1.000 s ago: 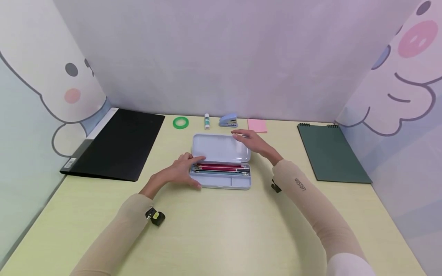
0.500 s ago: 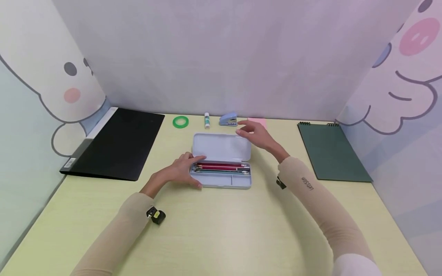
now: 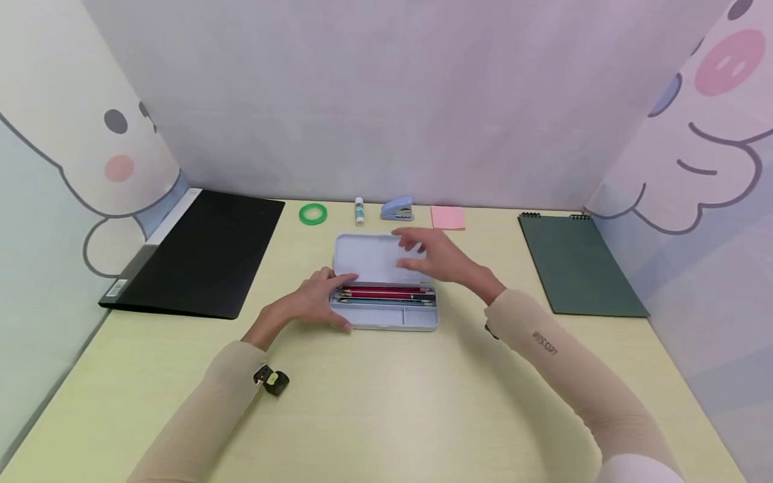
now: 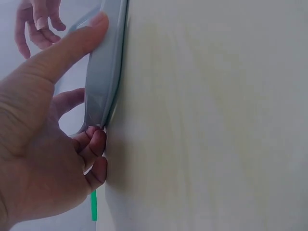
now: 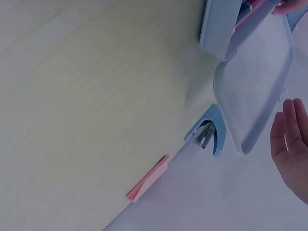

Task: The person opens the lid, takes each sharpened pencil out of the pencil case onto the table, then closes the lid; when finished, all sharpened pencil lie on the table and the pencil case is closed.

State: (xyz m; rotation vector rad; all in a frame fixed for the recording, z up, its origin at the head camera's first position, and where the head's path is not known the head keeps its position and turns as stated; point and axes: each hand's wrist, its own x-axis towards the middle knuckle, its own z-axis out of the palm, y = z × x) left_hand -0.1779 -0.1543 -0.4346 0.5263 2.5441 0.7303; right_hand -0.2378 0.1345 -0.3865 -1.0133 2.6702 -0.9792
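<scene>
A pale blue pencil case [image 3: 374, 318] lies with its lid [image 3: 368, 258] raised, in the middle of the table. Several red and dark pencils [image 3: 386, 293] lie in its rear compartment. My left hand [image 3: 314, 300] grips the case's left end, thumb at the front and index finger reaching over by the hinge; the left wrist view shows the thumb [image 4: 77, 45] against the case wall. Over the right part of the lid hovers my right hand [image 3: 437, 255], fingers loosely bent and holding nothing. In the right wrist view that hand [image 5: 293, 149] is apart from the lid's edge.
Behind the case stand a green tape roll [image 3: 313, 214], a glue stick [image 3: 359, 211], a blue stapler [image 3: 397, 208] and pink sticky notes [image 3: 448, 217]. A black folder [image 3: 199, 255] lies left, a dark green spiral pad [image 3: 582, 265] right.
My right hand drew back from the lid's upper right corner, then came left and lower over the lid. The left hand and the case have stayed in place.
</scene>
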